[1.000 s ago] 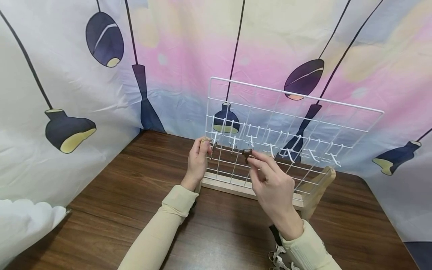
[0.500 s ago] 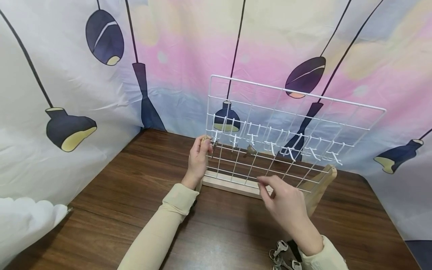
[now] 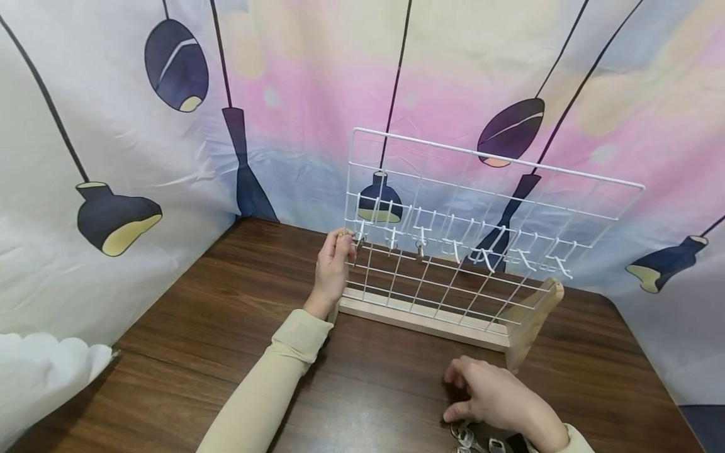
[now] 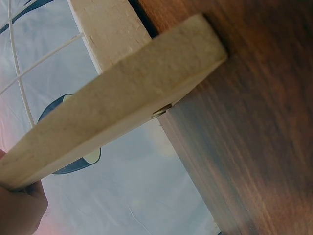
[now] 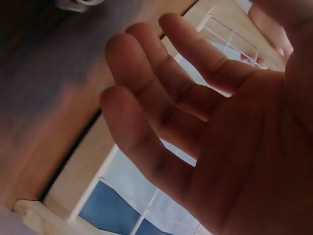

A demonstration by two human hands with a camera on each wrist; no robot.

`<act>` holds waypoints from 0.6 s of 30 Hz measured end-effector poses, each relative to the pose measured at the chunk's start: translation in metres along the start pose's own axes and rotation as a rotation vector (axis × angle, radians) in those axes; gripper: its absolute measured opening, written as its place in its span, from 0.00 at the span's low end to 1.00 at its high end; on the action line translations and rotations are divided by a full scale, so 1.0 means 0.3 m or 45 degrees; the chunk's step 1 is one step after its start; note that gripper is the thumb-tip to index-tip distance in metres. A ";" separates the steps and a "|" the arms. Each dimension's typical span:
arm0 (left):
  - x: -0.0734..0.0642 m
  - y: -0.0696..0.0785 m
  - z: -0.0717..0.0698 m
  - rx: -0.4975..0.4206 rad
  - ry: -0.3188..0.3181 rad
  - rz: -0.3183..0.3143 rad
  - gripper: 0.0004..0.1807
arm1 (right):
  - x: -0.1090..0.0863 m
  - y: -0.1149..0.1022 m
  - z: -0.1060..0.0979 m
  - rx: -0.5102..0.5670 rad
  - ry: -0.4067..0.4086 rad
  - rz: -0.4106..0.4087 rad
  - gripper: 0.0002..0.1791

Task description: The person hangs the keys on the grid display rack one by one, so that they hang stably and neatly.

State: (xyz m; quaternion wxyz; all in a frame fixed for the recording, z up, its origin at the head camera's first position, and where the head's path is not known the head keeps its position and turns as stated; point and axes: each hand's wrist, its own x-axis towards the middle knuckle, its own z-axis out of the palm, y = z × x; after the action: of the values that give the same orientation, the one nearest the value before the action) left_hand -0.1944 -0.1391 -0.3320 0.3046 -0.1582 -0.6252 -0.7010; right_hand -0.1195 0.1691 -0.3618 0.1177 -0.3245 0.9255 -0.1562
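Gripping with the left hand the left wooden upright of a white wire rack, near the upright's upper end, with fingers and thumb closed around it, as seen at the edge of the left wrist view. Reaching low at the near right with the right hand, back of it upward, holding nothing, with fingers loosely bent and thumb held apart from them. Hovering there over loose keys on the worktop, partly covered by the hand and partly cut off by the near edge of the head view; impossible to tell whether touching them. Seeing along the front of the rack a row of white hooks, with a key hanging from the third from the left and with small metal pieces on the first two, too small to make out. Noting below the grid a pale wooden base bar, joined at the right to a wooden end piece. Finding beyond the rack a wall hanging printed with dark lamps, and at the near left a white cloth with a scalloped edge.
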 end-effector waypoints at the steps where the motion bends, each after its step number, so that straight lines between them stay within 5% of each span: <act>1: 0.000 0.000 0.000 -0.001 0.000 0.000 0.13 | -0.004 0.005 0.005 0.006 -0.021 -0.003 0.28; 18: -0.002 -0.003 0.001 0.001 -0.006 0.008 0.13 | -0.012 0.031 0.018 0.083 -0.150 -0.049 0.25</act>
State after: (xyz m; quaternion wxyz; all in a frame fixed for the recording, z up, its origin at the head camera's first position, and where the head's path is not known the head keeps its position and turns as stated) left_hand -0.1945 -0.1387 -0.3329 0.3054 -0.1615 -0.6256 -0.6995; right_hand -0.1202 0.1771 -0.3697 0.1796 -0.3468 0.9050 -0.1690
